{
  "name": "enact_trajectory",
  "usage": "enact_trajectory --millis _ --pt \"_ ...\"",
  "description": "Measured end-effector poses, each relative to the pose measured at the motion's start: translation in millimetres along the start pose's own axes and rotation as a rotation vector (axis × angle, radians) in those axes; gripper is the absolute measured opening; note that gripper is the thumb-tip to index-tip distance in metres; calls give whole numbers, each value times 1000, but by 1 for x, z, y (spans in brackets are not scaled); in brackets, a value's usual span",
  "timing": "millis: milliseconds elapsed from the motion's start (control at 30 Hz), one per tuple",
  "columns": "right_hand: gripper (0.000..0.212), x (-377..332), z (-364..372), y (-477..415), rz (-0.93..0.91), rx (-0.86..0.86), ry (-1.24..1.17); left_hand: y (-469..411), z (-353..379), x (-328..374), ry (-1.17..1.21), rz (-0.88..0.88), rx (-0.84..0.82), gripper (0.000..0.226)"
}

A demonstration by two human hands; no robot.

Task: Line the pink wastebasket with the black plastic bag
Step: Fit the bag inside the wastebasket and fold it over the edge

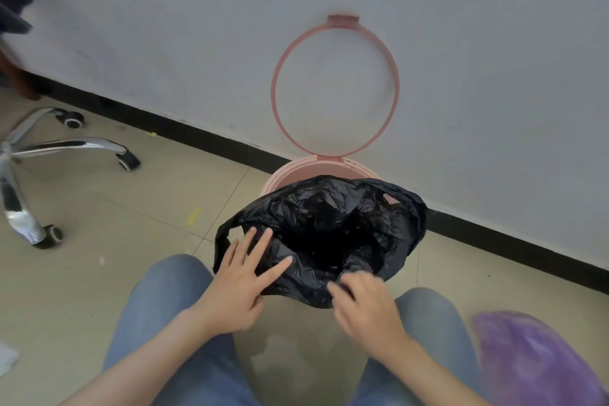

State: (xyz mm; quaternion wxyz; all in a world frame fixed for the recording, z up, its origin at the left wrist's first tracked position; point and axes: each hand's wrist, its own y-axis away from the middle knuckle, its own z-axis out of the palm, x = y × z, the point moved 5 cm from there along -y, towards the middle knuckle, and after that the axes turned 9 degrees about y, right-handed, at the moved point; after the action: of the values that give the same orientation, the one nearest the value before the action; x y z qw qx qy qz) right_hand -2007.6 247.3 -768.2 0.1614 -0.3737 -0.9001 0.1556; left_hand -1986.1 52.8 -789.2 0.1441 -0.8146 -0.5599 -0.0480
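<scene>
The pink wastebasket (296,171) stands on the floor against the wall, its pink ring lid (334,87) flipped up against the wall. The black plastic bag (323,231) lies open over the basket's mouth and covers most of the rim; only the far rim shows. My left hand (239,287) lies flat on the bag's near left edge with fingers spread. My right hand (365,303) is curled at the bag's near edge and pinches the plastic there.
An office chair base (49,148) with chrome legs and castors stands at the left. A purple plastic bag (534,362) lies at the lower right. My knees in blue jeans flank the basket. A black skirting board runs along the wall.
</scene>
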Motion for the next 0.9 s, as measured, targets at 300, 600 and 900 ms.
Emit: enact_trajectory --millis 300,600,900 --pt "67 56 22 -1 879 -416 -528 -43 5 -27 510 -804 -52 71" --pt "53 117 15 -49 771 -453 -192 -76 -24 -29 262 -744 0 67" --pt "76 112 37 -32 916 -536 -683 -69 -7 -27 576 -760 -116 86"
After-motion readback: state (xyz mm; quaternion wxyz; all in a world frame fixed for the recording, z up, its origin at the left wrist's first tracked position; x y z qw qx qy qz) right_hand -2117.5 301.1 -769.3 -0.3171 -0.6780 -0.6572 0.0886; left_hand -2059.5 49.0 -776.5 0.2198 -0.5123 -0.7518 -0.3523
